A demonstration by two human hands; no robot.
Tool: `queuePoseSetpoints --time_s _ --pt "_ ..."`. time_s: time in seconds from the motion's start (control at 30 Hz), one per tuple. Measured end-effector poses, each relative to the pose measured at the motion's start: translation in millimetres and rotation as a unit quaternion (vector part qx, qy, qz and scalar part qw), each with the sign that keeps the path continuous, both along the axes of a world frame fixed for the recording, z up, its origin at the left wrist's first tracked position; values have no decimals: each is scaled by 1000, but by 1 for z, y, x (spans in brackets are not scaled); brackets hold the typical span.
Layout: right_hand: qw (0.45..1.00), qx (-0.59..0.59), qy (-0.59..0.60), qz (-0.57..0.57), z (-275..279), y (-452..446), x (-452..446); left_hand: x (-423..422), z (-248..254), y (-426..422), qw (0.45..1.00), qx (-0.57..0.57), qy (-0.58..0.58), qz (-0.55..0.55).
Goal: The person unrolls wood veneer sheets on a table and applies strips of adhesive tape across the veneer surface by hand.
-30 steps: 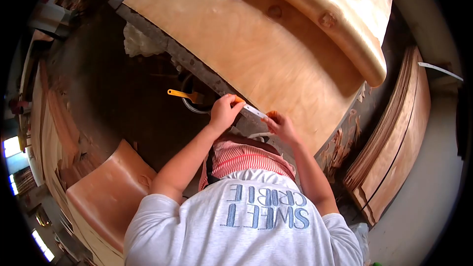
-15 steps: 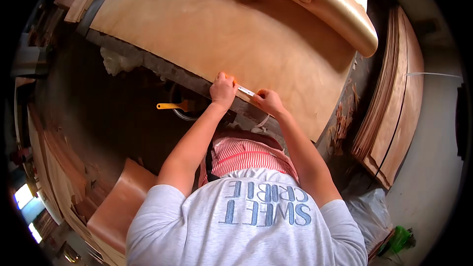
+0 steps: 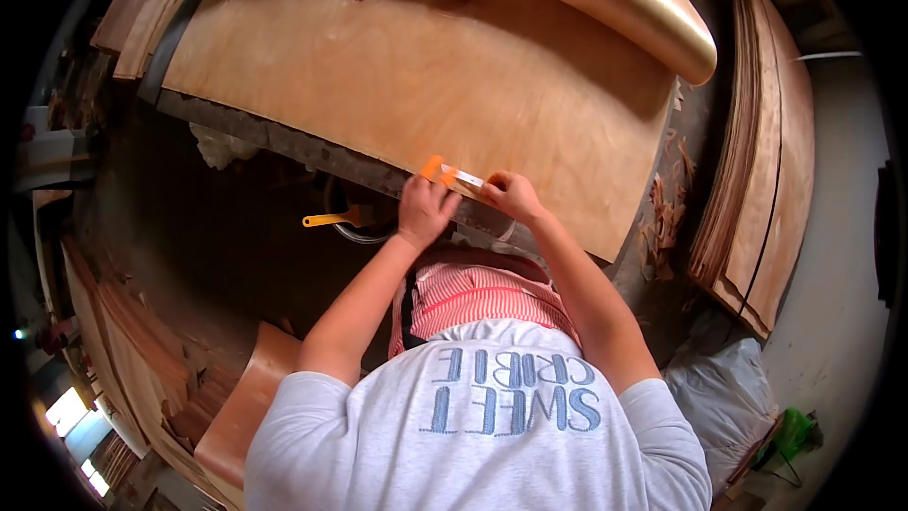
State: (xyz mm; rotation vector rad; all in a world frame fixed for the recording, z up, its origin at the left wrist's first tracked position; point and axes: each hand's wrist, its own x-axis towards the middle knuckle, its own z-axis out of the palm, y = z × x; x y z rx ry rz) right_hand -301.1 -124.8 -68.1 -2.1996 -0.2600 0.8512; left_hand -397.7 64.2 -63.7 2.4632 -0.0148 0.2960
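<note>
A slim orange-and-white tool (image 3: 463,177), perhaps a utility knife, lies over the near edge of a wide wooden veneer sheet (image 3: 407,85). My right hand (image 3: 513,197) pinches its right end, which the fingers partly hide. Below the tool's orange left end is my left hand (image 3: 427,206), fingers loosened and somewhat apart, the tips close to or touching the orange part. Across the far side of the sheet runs a large curled veneer (image 3: 624,9).
A yellow-handled brush or scraper (image 3: 326,220) rests over a round container below the table edge (image 3: 284,137). A tall veneer stack (image 3: 757,161) stands at right, near wood scraps (image 3: 667,208) and a plastic bag (image 3: 724,388). A curved veneer piece (image 3: 246,407) is at lower left.
My left hand has slid down and loosened, uncovering the tool's orange end. My right hand keeps its pinch. The view has shifted slightly, so the sheet appears a little higher and further left.
</note>
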Motion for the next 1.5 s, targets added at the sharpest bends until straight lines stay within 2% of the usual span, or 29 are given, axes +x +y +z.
queuePoseSetpoints --time_s 0.07,0.17,0.23,0.33,0.43,0.63,0.77,0.87,1.03,1.13,1.17,1.27,1.3,1.4,1.47,1.5 --pt "999 30 3 -15 -2 0 -3 -15 9 -14 993 94 21 -62" --pt "997 46 48 -33 11 0 -5 -23 7 -25 983 119 131 -53" --pt "995 45 83 -25 21 3 -3 -25 4 -28 984 118 128 -38" --pt "999 25 27 -16 27 9 -6 -28 0 -30 985 123 122 -26" --pt "998 -52 -46 -1 10 10 -4 -27 0 -31 984 132 119 -30" --pt "989 -121 -82 27 7 13 -2 -26 5 -34 981 138 132 -29" --pt "990 -119 -79 17 9 14 -3 -22 4 -33 990 86 113 -16" --pt "989 -123 -74 17 11 15 -3 -13 8 -33 988 112 106 -27" --pt "993 -101 -57 33 12 11 1 -8 13 -39 972 166 162 -30" --pt "993 -100 30 50 22 4 8 -7 13 -37 963 183 194 -36" --pt "990 -116 -13 75 29 5 7 -7 13 -36 964 183 188 -38" --pt "950 -207 -138 186 32 15 20 -8 11 -32 961 200 185 -50" --pt "941 -226 -126 218 34 18 30 -9 10 -32 962 201 177 -49" --pt "856 -368 -201 303 17 12 61 -8 10 -31 965 199 167 -48" --pt "876 -354 -147 292 27 -3 92 -8 11 -30 964 193 178 -50" --pt "919 -309 -2 245 62 6 99 -10 10 -28 972 173 152 -36"
